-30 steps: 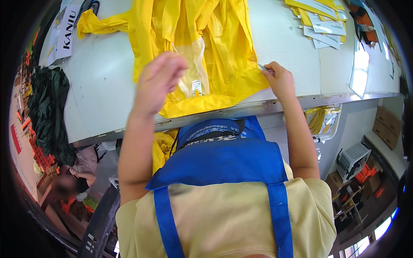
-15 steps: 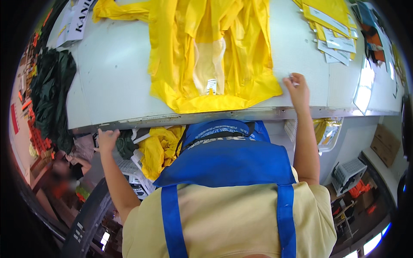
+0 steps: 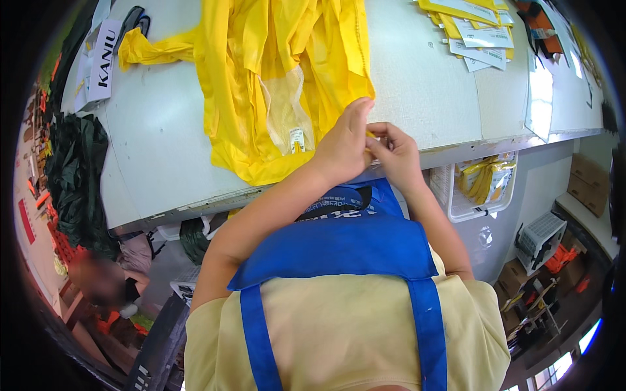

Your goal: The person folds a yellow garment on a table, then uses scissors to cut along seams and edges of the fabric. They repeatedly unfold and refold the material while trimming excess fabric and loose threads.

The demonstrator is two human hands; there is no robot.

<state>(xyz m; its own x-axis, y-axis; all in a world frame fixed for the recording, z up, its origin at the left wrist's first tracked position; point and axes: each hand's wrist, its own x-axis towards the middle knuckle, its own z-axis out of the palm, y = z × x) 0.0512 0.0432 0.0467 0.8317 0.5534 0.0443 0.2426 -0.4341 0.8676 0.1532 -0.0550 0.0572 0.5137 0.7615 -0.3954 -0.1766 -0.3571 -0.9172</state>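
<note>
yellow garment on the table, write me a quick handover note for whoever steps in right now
Left hand: closed, pinching the lower right edge of the yellow garment.
Right hand: right beside it, fingers closed on the same edge at the near rim of the white table.
Things: garment lies spread on the table, its pale mesh lining and a small white label showing. Yellow packets with white cards sit at the far right; more bagged yellow items fill a white basket below the table edge.
Done: garment laid out.
Left: it is not folded or bagged.
</note>
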